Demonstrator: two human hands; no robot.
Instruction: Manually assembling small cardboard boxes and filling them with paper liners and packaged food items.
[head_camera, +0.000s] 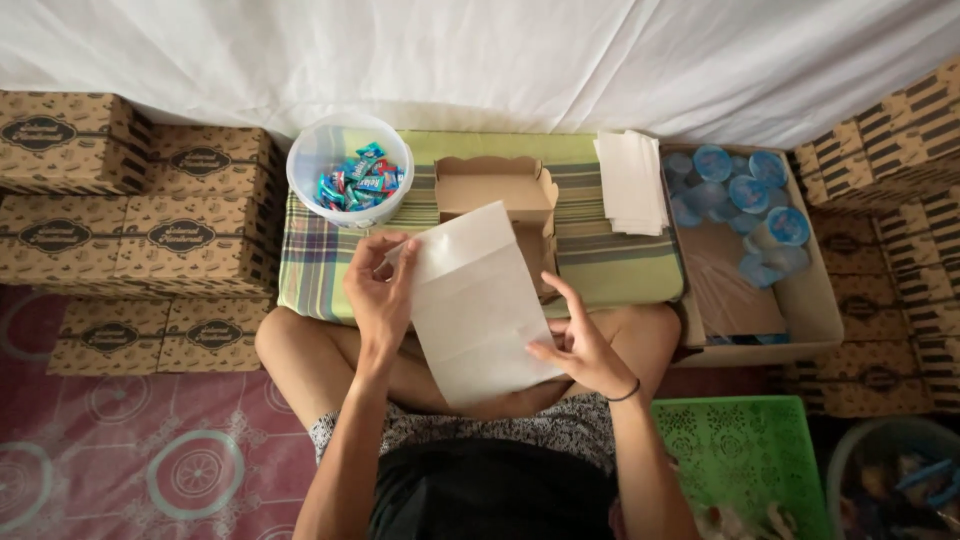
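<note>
We are pinching the thin paper sheet (478, 305) with both hands; left hand (380, 290) at ten o'clock, right hand (580, 345) at four; it seems light and floppy, so edges are best.

Brown printed cardboard boxes (150, 215) with dark oval labels (182, 236) are stacked at the left of the frame, more boxes (895, 140) at the right edge. An open brown box (495, 185) stands at centre top, beside a white tub (345, 180) of blue-wrapped sweets (358, 178). Blue-lidded cups (745, 200) fill a carton (815, 310) at upper right.
</note>
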